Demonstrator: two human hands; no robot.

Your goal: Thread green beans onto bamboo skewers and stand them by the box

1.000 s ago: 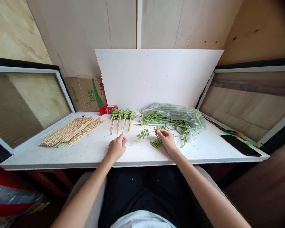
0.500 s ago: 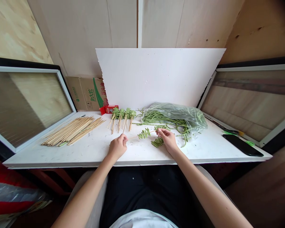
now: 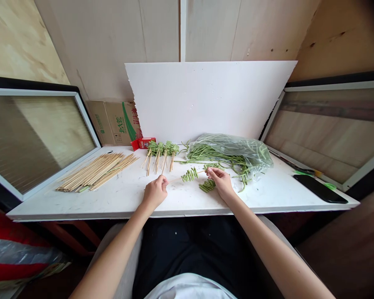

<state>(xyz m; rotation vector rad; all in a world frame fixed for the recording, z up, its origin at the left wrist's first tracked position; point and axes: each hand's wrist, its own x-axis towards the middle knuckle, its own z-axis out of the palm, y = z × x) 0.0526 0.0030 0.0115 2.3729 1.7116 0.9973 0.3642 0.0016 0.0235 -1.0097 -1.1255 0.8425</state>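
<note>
In the head view, we are pinching a part-filled skewer (image 3: 175,180) between left grip (image 3: 155,192) and right grip (image 3: 220,181), threaded bean pieces (image 3: 190,175) sitting midway. Loaded skewers (image 3: 163,148) are lying beyond the left grip; bare sticks (image 3: 96,170) left of it and cut beans (image 3: 207,185) beside the right grip are waiting unthreaded.

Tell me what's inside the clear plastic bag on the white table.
The clear plastic bag holds a bundle of yardlong beans, many spilling out of its left end. Creased plastic and the upper beans cover whatever lies deeper, so I can't see the bottom.
</note>
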